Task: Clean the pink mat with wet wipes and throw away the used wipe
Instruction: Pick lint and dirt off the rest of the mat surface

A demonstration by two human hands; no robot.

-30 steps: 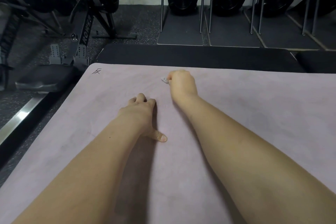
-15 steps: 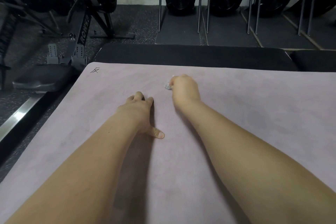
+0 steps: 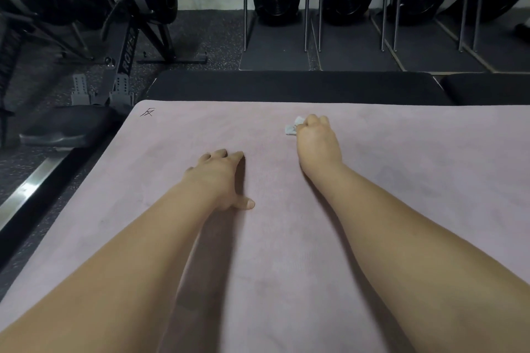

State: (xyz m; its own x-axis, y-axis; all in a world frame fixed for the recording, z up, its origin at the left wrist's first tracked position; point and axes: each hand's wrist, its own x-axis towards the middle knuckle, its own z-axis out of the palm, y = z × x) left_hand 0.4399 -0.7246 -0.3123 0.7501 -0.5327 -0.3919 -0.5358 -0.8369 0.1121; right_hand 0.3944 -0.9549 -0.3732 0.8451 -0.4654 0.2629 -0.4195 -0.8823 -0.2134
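Right hand point(image 3: 317, 139) grips a crumpled wipe point(image 3: 292, 127) on the pink mat point(image 3: 401, 209); left hand point(image 3: 218, 178) rests flat nearby.

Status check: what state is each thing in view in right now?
pink mat: spread flat.
right hand: fingers curled round the wet wipe, near the mat's far edge.
wet wipe: crumpled, held against the mat.
left hand: palm down on the mat, holding nothing.

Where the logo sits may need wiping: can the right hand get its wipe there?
Probably yes: only bare mat lies between the right hand, gripping the wipe, and the logo; the left hand rests nearer, off that line.
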